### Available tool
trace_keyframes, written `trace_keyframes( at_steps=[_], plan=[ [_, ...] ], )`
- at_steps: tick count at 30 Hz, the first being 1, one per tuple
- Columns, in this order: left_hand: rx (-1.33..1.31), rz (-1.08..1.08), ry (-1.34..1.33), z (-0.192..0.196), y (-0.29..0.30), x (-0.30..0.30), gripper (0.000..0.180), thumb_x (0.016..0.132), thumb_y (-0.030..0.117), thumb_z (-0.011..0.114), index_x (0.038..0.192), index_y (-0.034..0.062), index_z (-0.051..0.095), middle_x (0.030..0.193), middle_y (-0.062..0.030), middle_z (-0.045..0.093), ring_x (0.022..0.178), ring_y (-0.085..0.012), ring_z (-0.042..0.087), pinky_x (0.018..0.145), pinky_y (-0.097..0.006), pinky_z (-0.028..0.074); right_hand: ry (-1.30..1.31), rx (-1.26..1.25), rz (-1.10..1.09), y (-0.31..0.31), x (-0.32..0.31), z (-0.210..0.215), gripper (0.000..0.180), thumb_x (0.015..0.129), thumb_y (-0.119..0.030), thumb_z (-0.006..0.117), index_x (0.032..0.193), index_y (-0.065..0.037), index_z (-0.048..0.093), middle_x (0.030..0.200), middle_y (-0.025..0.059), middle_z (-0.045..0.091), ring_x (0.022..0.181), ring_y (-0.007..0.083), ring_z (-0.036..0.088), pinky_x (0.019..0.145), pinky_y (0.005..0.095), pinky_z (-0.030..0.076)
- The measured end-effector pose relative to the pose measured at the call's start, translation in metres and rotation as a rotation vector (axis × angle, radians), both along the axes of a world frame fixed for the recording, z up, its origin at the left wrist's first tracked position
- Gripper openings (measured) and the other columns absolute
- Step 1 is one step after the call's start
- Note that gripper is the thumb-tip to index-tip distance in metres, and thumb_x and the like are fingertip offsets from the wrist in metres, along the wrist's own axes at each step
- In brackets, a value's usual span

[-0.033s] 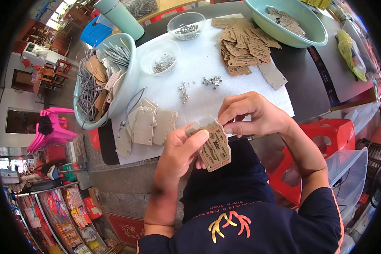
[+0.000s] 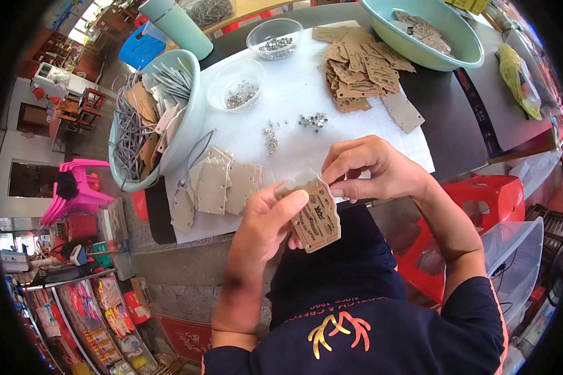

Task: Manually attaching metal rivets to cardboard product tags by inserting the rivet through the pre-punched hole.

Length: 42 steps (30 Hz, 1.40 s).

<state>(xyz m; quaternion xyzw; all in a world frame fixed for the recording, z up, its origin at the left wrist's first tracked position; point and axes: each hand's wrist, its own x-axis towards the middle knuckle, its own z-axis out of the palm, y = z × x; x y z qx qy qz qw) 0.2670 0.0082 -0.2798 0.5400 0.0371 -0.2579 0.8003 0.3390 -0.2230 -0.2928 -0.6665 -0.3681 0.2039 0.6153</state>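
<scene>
My left hand [image 2: 269, 219] grips a printed brown cardboard tag [image 2: 318, 215] with a wavy edge, thumb across its face. Behind its top edge a paler piece shows. My right hand [image 2: 375, 169] is closed in a pinch at the tag's upper right corner; whatever sits between those fingertips is hidden. Just left of my hands lie grey cardboard tags [image 2: 213, 184] with small holes. Beyond the hands, small metal rivets [image 2: 313, 120] and shinier, smaller pieces [image 2: 271, 137] are spread on a white sheet [image 2: 294, 81]. A pile of printed brown tags [image 2: 360, 69] lies farther right.
Two clear bowls [image 2: 275, 39] hold metal pieces at the back. At left stands a pale blue basin [image 2: 191, 119] of grey cords and tags; a green basin [image 2: 422, 44] with tags is at far right. A red stool [image 2: 481, 200] stands beside my right arm.
The cardboard tag has tilted very slightly in my left hand. Both hands stay in almost the same place.
</scene>
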Motion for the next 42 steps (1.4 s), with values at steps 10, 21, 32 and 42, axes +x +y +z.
trace_keyframes(
  at_steps=[10, 21, 32, 42],
  plan=[
    [-0.035, -0.111, 0.07, 0.015, 0.001, 0.031, 0.038, 0.096, 0.028, 0.057, 0.116, -0.0041, 0.063, 0.095, -0.0099, 0.069, 0.074, -0.0113, 0.065, 0.053, -0.023, 0.049, 0.483, 0.28, -0.017, 0.006, 0.0, -0.025, 0.019, 0.094, -0.013, 0.069, 0.108, -0.001, 0.069, 0.093, 0.003, 0.065, 0.072, 0.0085, 0.062, 0.057, 0.0259, 0.057],
    [0.03, -0.265, 0.11, 0.046, 0.008, 0.06, 0.037, 0.096, 0.026, 0.055, 0.115, -0.0042, 0.063, 0.092, -0.0086, 0.069, 0.067, -0.0115, 0.064, 0.045, -0.023, 0.046, 0.743, 0.421, -0.092, 0.014, 0.006, -0.024, 0.022, 0.096, -0.022, 0.066, 0.108, -0.004, 0.068, 0.092, 0.0033, 0.065, 0.071, 0.0108, 0.061, 0.055, 0.0266, 0.056],
    [0.132, -0.276, 0.045, 0.045, 0.014, 0.075, 0.037, 0.094, 0.026, 0.058, 0.113, -0.0053, 0.065, 0.086, -0.0085, 0.069, 0.059, -0.0117, 0.063, 0.04, -0.024, 0.044, 0.648, 0.435, -0.112, 0.015, 0.013, -0.013, 0.019, 0.094, -0.012, 0.067, 0.108, 0.0, 0.067, 0.082, 0.0048, 0.063, 0.067, 0.0104, 0.063, 0.051, 0.0271, 0.058],
    [0.235, -0.424, -0.013, 0.051, 0.015, 0.078, 0.037, 0.094, 0.027, 0.059, 0.112, -0.0052, 0.065, 0.092, -0.0101, 0.071, 0.064, -0.0108, 0.064, 0.044, -0.023, 0.047, 0.506, 0.414, -0.037, 0.008, 0.012, -0.01, 0.01, 0.093, -0.006, 0.067, 0.1, 0.001, 0.066, 0.081, 0.0042, 0.062, 0.065, 0.0093, 0.063, 0.053, 0.0264, 0.058]
  ],
)
